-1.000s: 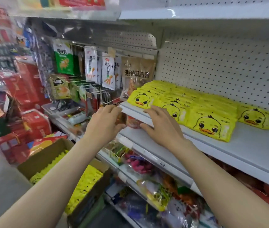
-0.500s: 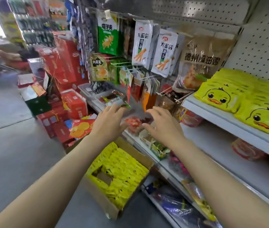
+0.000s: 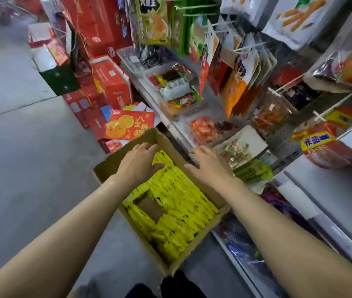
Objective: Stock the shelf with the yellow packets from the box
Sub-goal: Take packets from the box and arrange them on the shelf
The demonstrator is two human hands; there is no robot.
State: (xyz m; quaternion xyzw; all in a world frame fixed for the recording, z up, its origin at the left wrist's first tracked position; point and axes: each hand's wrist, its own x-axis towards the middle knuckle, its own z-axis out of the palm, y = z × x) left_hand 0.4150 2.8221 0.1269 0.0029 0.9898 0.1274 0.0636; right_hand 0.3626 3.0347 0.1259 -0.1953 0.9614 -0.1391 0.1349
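Grey shop floor (image 3: 20,158) carries the cardboard box (image 3: 115,162) of yellow packets (image 3: 177,211) at 6 o'clock. Left hand (image 3: 138,162) and right hand (image 3: 209,166) hover above it, fingers relaxed, grasping nothing; the shelf (image 3: 332,201) runs at 3 o'clock.

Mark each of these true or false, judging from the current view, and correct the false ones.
1. The cardboard box stands on the floor beside the shelving. True.
2. The box is empty. False: it is nearly full of yellow packets, with one gap where the cardboard bottom shows.
3. Both hands are over the box. True: the left hand is above the far packets, the right hand over the box's right edge.
4. The right hand holds a yellow packet. False: its fingers are spread and hold nothing.
5. Red cartons are stacked on the floor beyond the box. True.
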